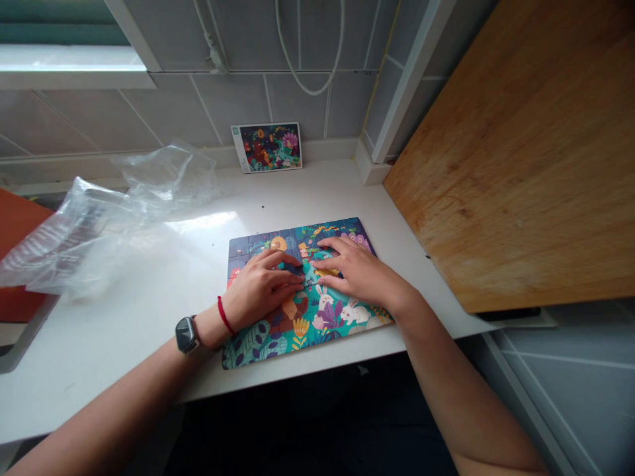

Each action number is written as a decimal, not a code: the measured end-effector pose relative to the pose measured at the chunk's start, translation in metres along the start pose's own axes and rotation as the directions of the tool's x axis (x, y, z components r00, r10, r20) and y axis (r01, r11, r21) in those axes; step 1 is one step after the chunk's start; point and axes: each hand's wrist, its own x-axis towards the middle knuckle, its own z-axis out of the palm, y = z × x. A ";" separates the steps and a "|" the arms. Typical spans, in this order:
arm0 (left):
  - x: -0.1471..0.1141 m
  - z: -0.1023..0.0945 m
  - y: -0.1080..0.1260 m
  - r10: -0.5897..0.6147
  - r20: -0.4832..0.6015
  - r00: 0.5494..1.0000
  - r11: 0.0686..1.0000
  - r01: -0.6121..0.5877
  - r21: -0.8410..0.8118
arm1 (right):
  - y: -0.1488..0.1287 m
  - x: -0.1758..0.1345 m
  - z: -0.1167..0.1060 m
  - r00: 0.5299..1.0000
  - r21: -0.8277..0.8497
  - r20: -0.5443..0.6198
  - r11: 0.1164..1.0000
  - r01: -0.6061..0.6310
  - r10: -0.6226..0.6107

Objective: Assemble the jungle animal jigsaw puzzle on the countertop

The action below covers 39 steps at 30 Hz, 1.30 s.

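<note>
A colourful jigsaw puzzle [282, 330] with rabbits, flowers and leaves lies flat near the front edge of the counter. On its left half rests my left hand [265, 281], fingers stretched toward the middle of the picture. My right hand [352, 268] lies on the right half with its fingers spread apart. The fingertips of both hands come close together over the centre and cover part of the picture. Neither hand shows anything held. A watch and a red cord are on my left wrist.
A picture card [270, 147] with a similar scene leans against the tiled wall. Crumpled clear plastic bags [104, 225] lie at the left, over an orange object [20, 228]. A large wooden board [540, 172] stands at the right. A white cable [310, 89] hangs above.
</note>
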 end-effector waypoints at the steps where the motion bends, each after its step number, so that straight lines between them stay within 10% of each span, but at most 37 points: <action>1: 0.000 0.000 0.000 0.002 -0.002 1.000 1.000 -0.002 0.001 | 0.001 0.000 0.001 1.000 0.001 -0.002 1.000 0.000 0.000; 24: -0.001 0.003 0.000 -0.189 -0.013 0.982 0.978 0.187 -0.097 | 0.019 -0.002 -0.006 0.992 0.224 -0.122 0.975 -0.002 0.030; 32: -0.002 0.002 -0.002 -0.149 -0.007 0.989 0.987 0.148 -0.066 | 0.033 -0.009 -0.021 0.883 0.300 -0.441 0.954 -0.027 0.163; 39: -0.001 0.000 -0.003 -0.147 -0.013 0.989 0.987 0.146 -0.068 | 0.038 -0.014 -0.024 0.854 0.349 -0.455 0.933 -0.089 0.252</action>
